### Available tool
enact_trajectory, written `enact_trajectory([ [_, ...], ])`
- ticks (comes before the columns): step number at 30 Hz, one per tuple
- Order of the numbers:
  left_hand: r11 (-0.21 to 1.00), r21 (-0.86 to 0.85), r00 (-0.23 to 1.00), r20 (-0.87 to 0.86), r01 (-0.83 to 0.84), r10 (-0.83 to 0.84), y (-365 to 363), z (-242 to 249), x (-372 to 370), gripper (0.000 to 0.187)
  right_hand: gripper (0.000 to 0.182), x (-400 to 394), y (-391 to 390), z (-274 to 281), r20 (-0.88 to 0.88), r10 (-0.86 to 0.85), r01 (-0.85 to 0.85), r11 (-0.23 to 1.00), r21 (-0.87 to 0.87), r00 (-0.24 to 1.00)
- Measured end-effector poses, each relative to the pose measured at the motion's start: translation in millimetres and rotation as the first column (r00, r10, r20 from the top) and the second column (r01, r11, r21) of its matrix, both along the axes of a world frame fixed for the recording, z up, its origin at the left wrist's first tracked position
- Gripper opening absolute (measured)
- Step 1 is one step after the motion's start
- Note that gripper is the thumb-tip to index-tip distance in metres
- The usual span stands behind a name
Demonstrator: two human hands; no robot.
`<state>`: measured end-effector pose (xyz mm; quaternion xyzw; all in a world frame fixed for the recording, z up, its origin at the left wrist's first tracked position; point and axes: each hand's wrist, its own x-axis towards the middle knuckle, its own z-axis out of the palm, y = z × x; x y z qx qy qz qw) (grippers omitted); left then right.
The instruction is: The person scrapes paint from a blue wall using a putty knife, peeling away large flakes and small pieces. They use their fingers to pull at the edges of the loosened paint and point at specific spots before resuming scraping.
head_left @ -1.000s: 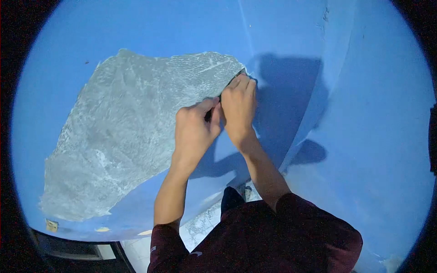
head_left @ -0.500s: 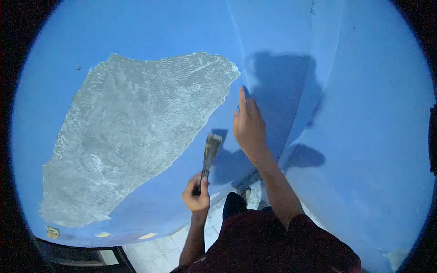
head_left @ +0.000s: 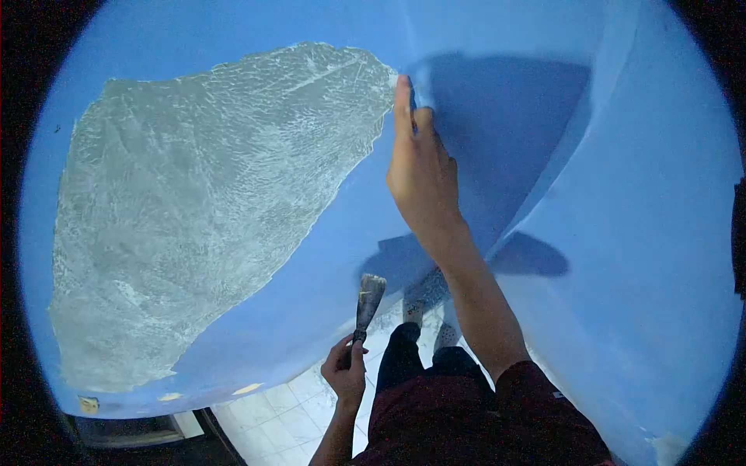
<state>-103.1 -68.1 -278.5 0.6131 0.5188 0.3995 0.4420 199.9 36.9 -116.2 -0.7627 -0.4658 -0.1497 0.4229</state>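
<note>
My left hand [head_left: 344,377] is closed around the handle of a putty knife [head_left: 370,300], whose flat, stained blade points upward, apart from the wall. My right hand [head_left: 423,175] is raised to the blue wall [head_left: 365,194]. Its index finger is stretched out, with the tip at the pointed right end of a large grey bare patch [head_left: 194,202]. The other fingers are partly bent and partly hidden, and no object shows in them. Pale streaks and ragged paint edges mark the patch.
A wall corner runs down to the right of my right hand, with my shadow across it. Pale tiles [head_left: 284,408] cover the floor below. Toward the lower left are a small yellowish fitting [head_left: 88,405] on the wall and a dark frame [head_left: 140,432].
My right hand has moved up and left along the wall to the tip of the grey patch. My left hand has dropped lower with the putty knife. The view has shifted slightly.
</note>
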Motion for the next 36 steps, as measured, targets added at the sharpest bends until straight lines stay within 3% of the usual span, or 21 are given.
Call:
enact_trajectory([
  [7, 0.998, -0.045, 0.994, 0.097, -0.037, 0.041, 0, 16, 25, 0.025, 0.067, 12, -8, 1, 0.003, 0.107, -0.107, 0.993, 0.045, 0.994],
  [10, 0.989, -0.141, 0.99, 0.128, -0.037, 0.055, -4, 13, 32, 0.031, 0.065, 17, -13, 3, 0.048, 0.09, -0.093, 0.994, 0.063, 0.995],
  [12, 0.993, 0.084, 0.997, -0.015, 0.08, -0.079, 0, 11, 42, 0.038, 0.061, 19, -20, 6, -0.056, 0.173, -0.176, 0.984, -0.042, 0.983],
  [14, 0.988, 0.039, 0.987, -0.077, 0.146, -0.143, 2, 21, 49, 0.042, 0.064, 21, -31, -8, -0.031, 0.188, -0.189, 0.98, -0.058, 0.982],
  [18, 0.929, 0.177, 0.946, -0.047, 0.324, -0.321, 24, 52, 79, 0.041, 0.063, 14, -46, -34, -0.063, 0.192, -0.197, 0.977, -0.086, 0.979],
  [19, 0.914, 0.217, 0.929, 0.071, 0.342, -0.364, 30, 61, 89, 0.04, 0.063, 12, -48, -36, -0.065, 0.196, -0.202, 0.976, -0.086, 0.978],
  [20, 0.899, 0.258, 0.895, 0.186, 0.354, -0.406, 35, 69, 98, 0.039, 0.059, 8, -47, -37, -0.029, 0.18, -0.18, 0.984, -0.002, 0.983],
  [21, 0.877, 0.265, 0.868, 0.196, 0.401, -0.456, 43, 78, 102, 0.041, 0.054, 6, -46, -38, 0.004, 0.161, -0.16, 0.983, 0.084, 0.987],
  [24, 0.924, 0.178, 0.873, 0.306, 0.338, -0.379, 42, 105, 118, 0.043, 0.058, 2, -40, -21, -0.122, 0.217, -0.197, 0.968, 0.157, 0.969],
  [27, 0.935, 0.171, 0.889, 0.295, 0.31, -0.349, 36, 112, 124, 0.044, 0.069, 11, -29, -7, -0.133, 0.222, -0.208, 0.972, 0.111, 0.966],
  [30, 0.946, 0.146, 0.903, 0.287, 0.288, -0.319, 25, 108, 126, 0.043, 0.081, 16, -18, -9, -0.062, 0.164, -0.162, 0.986, 0.029, 0.985],
  [36, 0.964, 0.071, 0.932, 0.249, 0.255, -0.264, 14, 88, 108, 0.042, 0.08, 19, -10, -12, -0.035, 0.142, -0.142, 0.99, -0.005, 0.989],
])
